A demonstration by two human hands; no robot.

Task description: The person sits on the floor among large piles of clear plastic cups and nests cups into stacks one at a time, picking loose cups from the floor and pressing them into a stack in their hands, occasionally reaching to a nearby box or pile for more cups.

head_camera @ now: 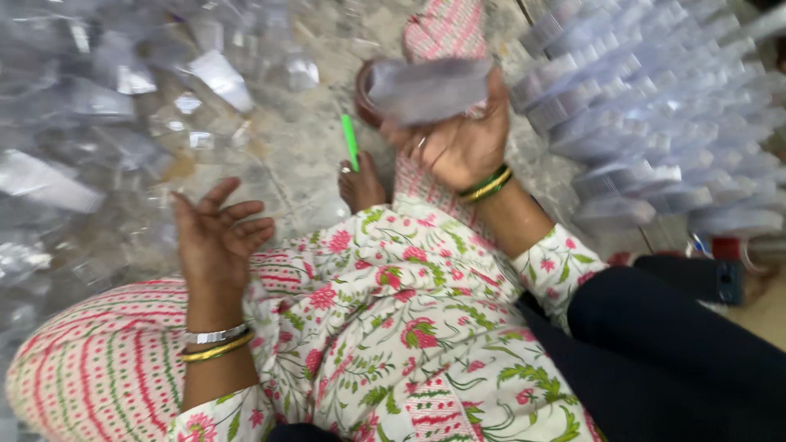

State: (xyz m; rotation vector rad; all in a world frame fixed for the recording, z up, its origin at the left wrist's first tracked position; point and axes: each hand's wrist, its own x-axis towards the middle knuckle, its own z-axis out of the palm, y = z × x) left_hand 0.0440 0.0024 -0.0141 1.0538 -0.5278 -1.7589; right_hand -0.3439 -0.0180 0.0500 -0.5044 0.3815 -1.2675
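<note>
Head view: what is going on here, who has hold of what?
A person in floral clothing sits on the floor. Their right hand holds up a small clear plastic piece, blurred. Their left hand is open and empty, palm up, beside a loose heap of clear plastic pieces. Neat stacked rows of clear plastic pieces lie to the right. A green stick lies on the floor.

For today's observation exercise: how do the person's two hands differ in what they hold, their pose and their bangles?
The right hand grips a clear plastic piece, blurred in the picture; the left hand holds nothing. The right hand is raised further from the body, fingers closed on the piece; the left hand sits nearer the knee, palm open, fingers spread. The right hand's wrist has green and gold bangles; the left hand's has silver and gold bangles. Both are bare, with floral sleeves.
</note>
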